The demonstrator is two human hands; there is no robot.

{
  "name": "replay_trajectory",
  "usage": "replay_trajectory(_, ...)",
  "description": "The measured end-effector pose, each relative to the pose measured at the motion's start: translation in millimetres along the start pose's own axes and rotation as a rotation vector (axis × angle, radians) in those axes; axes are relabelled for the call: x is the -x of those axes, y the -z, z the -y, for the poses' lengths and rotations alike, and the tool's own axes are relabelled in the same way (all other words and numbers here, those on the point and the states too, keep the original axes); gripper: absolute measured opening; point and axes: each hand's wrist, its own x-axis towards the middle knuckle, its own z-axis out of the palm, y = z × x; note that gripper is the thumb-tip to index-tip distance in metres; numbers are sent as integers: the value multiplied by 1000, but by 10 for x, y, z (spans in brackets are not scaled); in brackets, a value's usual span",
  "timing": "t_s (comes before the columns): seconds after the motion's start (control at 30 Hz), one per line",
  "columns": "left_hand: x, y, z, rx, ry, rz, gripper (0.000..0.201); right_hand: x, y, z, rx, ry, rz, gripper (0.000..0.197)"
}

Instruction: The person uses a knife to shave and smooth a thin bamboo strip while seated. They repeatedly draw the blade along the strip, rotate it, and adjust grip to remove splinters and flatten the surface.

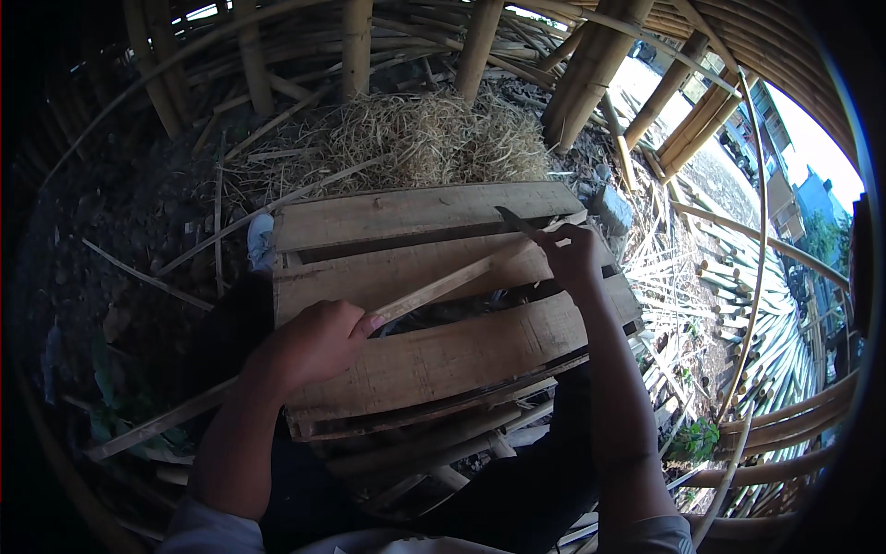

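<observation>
Bamboo strip (452, 280), flat and slender, crosses broad, grainy wooden slats (443, 365).

Heaped on the ground at the far side: straw-coloured shreds (434, 138), near thick upright bamboo posts (358, 46). To the right, spread in bright sunlight: many cut bamboo poles (771, 309), with a small green plant (698, 438) lower down. Farther off, upper right: green foliage (821, 237), something blue (812, 196) beside it.

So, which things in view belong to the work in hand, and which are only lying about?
In use:
long pale strip, in the left hand
knife, in the right hand
slatted wooden stand, beneath both

Lying about:
heap of shavings
bamboo poles, right
thin loose strip, left
</observation>
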Motion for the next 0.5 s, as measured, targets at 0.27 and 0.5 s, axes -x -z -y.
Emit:
replay_trajectory(0.27, 31, 58, -16, 84, 46, 57, 54, 17, -20, 70, -27, -93, 29, 27)
replay_trajectory(0.5, 33, 95, -22, 124, 44, 116, 57, -98, 89, -303, 77, -66, -3, 31)
